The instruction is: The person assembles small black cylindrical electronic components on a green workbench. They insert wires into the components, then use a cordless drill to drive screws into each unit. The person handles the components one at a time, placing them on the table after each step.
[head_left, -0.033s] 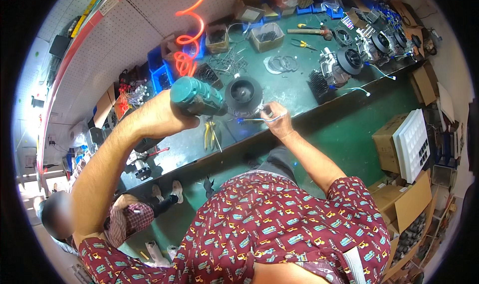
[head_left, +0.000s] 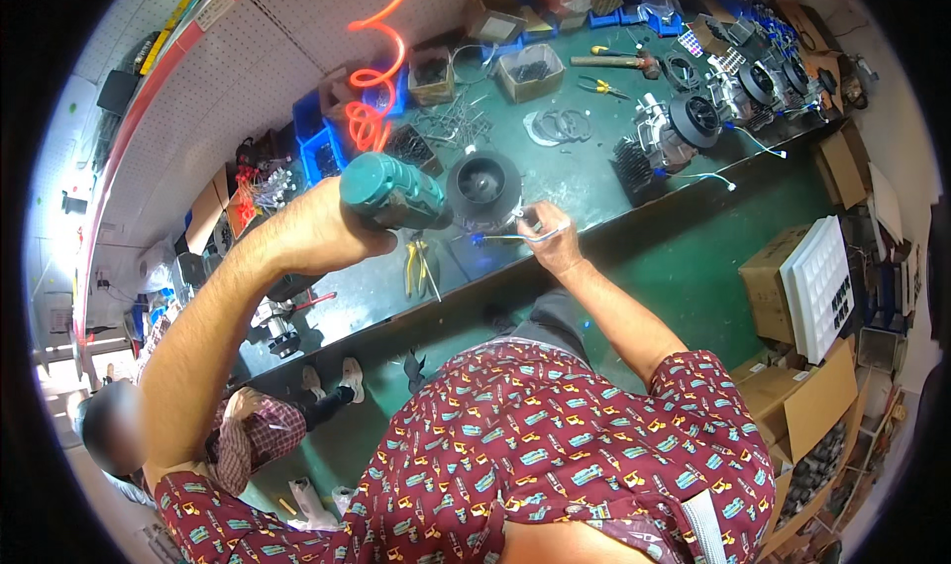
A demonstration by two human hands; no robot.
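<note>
My left hand [head_left: 327, 229] is closed round the handle of a teal cordless drill [head_left: 388, 190]. The drill's front end points right, against or very close to the side of a metal unit with a round black fan housing [head_left: 482, 190]; its tip is hidden. My right hand [head_left: 552, 239] grips the near right edge of that unit with bent fingers. By those fingers runs a thin pale cable [head_left: 520, 237] with a blue connector [head_left: 477, 239]. Yellow-handled pliers [head_left: 411, 269] lie on the bench just below the drill.
Similar fan units [head_left: 684, 126] line the bench's right side. Behind are a hammer [head_left: 634, 63], black rings [head_left: 562, 126], a box of small parts [head_left: 530, 73] and blue bins [head_left: 322, 154]. An orange coiled hose [head_left: 369, 79] hangs above. Another person [head_left: 260, 430] sits at lower left.
</note>
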